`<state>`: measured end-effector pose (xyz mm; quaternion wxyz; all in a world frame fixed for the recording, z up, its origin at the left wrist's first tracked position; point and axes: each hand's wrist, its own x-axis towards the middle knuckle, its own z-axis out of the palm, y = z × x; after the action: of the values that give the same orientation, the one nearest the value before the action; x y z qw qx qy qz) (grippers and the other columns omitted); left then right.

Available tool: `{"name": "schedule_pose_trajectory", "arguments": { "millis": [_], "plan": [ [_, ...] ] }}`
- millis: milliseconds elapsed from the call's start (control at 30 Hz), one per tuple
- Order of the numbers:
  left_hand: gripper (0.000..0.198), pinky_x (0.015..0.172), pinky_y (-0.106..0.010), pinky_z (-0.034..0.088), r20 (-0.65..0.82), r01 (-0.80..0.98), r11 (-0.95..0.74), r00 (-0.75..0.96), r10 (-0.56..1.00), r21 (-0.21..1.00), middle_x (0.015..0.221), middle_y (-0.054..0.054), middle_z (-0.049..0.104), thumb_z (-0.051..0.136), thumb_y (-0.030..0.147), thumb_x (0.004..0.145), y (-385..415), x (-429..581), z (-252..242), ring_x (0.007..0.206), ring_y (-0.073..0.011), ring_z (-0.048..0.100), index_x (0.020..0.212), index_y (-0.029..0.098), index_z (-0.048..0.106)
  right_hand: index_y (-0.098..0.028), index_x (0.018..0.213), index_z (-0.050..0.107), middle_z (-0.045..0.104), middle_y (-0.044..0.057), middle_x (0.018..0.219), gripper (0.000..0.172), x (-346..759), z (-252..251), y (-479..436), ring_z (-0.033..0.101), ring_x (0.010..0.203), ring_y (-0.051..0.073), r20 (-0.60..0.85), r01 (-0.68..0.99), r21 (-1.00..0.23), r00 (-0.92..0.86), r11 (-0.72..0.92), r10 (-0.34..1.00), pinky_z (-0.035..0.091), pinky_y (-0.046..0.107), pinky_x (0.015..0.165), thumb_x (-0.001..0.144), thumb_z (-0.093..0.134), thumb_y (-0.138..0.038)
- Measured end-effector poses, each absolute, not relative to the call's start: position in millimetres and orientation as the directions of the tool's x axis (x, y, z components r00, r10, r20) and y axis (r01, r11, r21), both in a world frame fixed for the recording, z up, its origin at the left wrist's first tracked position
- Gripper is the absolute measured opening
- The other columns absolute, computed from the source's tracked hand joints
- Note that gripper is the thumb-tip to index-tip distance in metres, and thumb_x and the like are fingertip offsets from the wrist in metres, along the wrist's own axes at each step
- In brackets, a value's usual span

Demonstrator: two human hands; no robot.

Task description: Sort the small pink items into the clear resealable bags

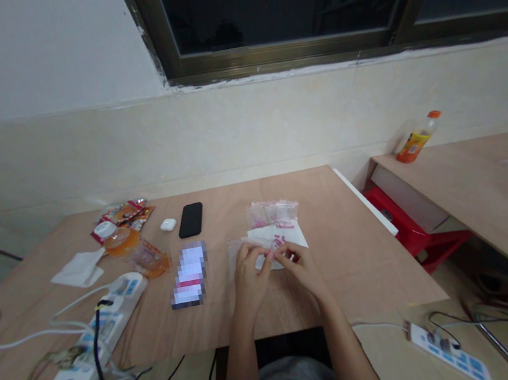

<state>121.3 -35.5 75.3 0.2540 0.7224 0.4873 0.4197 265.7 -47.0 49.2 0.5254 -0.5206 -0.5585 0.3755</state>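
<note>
Small pink piece point(272, 251): sits between the fingertips of both hands, just above the table point(344, 253), about midway along its near edge and a little in from it.

Left hand point(248, 269) and right hand point(302, 262): fingers curled, tips brought together and pinched on the pink piece. Which hand bears most of the hold is too small to tell.

Directly beyond the hands lies a white sheet point(286, 233) with more pink bits scattered on it. A clear bag point(234, 249) lies flat just left of it. A pile of small bags point(271, 212) sits further toward the far edge.

Risk, as judged:
- The piece is tiny and held only at the fingertips, so a slip could drop it among the loose bits or send it off the near edge.
- A sleeve or wrist sweeping across the sheet could scatter the bits.
- The clear bag is light and flat, so it may slide when nudged.

Toward the left edge:
- A lit phone point(189, 275), a black phone point(190, 219) and an earbud case point(168, 225).
- An orange bottle point(134, 247) on its side, which could roll if bumped.
- Snack packets point(125, 214) and a tissue point(78, 269).
- A power strip point(107, 307) at the near left corner, with trailing cords an elbow could snag.

Writing: none legible. The lit phone screen is blurred, and the labels on the bottle and packets are too small to read.
</note>
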Motion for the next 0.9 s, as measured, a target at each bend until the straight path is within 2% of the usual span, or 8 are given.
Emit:
{"name": "schedule_pose_trajectory", "arguments": {
  "millis": [133, 267, 400, 567, 700, 800, 900],
  "plan": [
    [0.012, 0.083, -0.031, 0.046, 0.371, 0.511, -0.385, 0.134, 0.919, 0.769, 0.090, -0.003, 0.057, 0.055, 0.026, 0.087, -34.8, 123.9, 72.3, 0.091, -0.0181, 0.057, 0.081, 0.019, 0.064, -0.020, 0.069, 0.061, 0.058, -0.002, 0.064, 0.020, 263.5, 45.0, -43.3, 0.047, 0.057, 0.013, 0.210, 0.149, -0.973, 0.246, 0.177, 0.946, 0.036, 0.024, 0.055, 0.080, 0.059, -0.037],
    [0.010, 0.084, -0.031, 0.046, 0.385, 0.511, -0.376, 0.093, 0.918, 0.774, 0.090, -0.003, 0.056, 0.058, 0.025, 0.084, -33.7, 125.4, 70.9, 0.090, -0.0181, 0.057, 0.080, 0.020, 0.065, -0.020, 0.072, 0.059, 0.055, -0.003, 0.061, 0.019, 266.7, 37.8, -40.0, 0.044, 0.054, 0.012, 0.184, 0.121, -0.981, 0.374, 0.149, 0.909, 0.035, 0.024, 0.052, 0.079, 0.059, -0.037],
    [0.013, 0.078, -0.030, 0.048, 0.350, 0.493, -0.345, 0.086, 0.933, 0.799, 0.086, -0.003, 0.057, 0.059, 0.029, 0.084, -32.7, 126.0, 70.2, 0.084, -0.0173, 0.058, 0.080, 0.019, 0.067, -0.020, 0.077, 0.059, 0.058, -0.002, 0.068, 0.018, 265.9, 34.6, -38.3, 0.047, 0.057, 0.012, 0.162, 0.074, -0.986, 0.328, 0.146, 0.930, 0.038, 0.023, 0.053, 0.079, 0.061, -0.038],
    [0.009, 0.075, -0.029, 0.049, 0.324, 0.466, -0.312, 0.057, 0.944, 0.828, 0.083, -0.003, 0.058, 0.062, 0.026, 0.080, -31.7, 122.5, 70.7, 0.082, -0.0166, 0.059, 0.077, 0.019, 0.068, -0.021, 0.081, 0.056, 0.055, -0.004, 0.067, 0.017, 261.0, 36.6, -38.7, 0.046, 0.055, 0.011, 0.176, 0.045, -0.984, 0.300, 0.171, 0.938, 0.037, 0.022, 0.052, 0.079, 0.061, -0.037],
    [0.011, 0.071, -0.027, 0.051, 0.269, 0.315, -0.265, 0.032, 0.962, 0.911, 0.085, -0.003, 0.059, 0.066, 0.026, 0.076, -30.1, 119.3, 72.1, 0.080, -0.0157, 0.062, 0.080, 0.017, 0.069, -0.021, 0.078, 0.061, 0.055, -0.003, 0.067, 0.019, 260.9, 37.6, -38.7, 0.045, 0.057, 0.011, 0.183, 0.032, -0.983, 0.284, 0.181, 0.941, 0.036, 0.023, 0.053, 0.080, 0.060, -0.040],
    [0.016, 0.067, -0.025, 0.053, 0.219, 0.187, -0.218, 0.019, 0.976, 0.958, 0.086, -0.004, 0.060, 0.068, 0.030, 0.074, -29.5, 118.3, 73.2, 0.079, -0.0153, 0.063, 0.083, 0.017, 0.070, -0.021, 0.076, 0.064, 0.051, -0.003, 0.060, 0.021, 261.1, 34.7, -36.9, 0.043, 0.054, 0.011, 0.123, -0.071, -0.986, 0.285, 0.149, 0.951, 0.033, 0.023, 0.050, 0.078, 0.060, -0.041],
    [0.022, 0.068, -0.025, 0.056, 0.207, 0.136, -0.208, 0.023, 0.978, 0.969, 0.091, -0.005, 0.060, 0.070, 0.030, 0.072, -30.7, 118.8, 74.3, 0.087, -0.0170, 0.063, 0.090, 0.018, 0.071, -0.021, 0.078, 0.066, 0.050, -0.004, 0.059, 0.022, 258.6, 31.6, -35.3, 0.037, 0.048, 0.009, 0.006, -0.214, -0.975, 0.268, 0.065, 0.963, 0.028, 0.022, 0.045, 0.076, 0.061, -0.042]
  ]
}}
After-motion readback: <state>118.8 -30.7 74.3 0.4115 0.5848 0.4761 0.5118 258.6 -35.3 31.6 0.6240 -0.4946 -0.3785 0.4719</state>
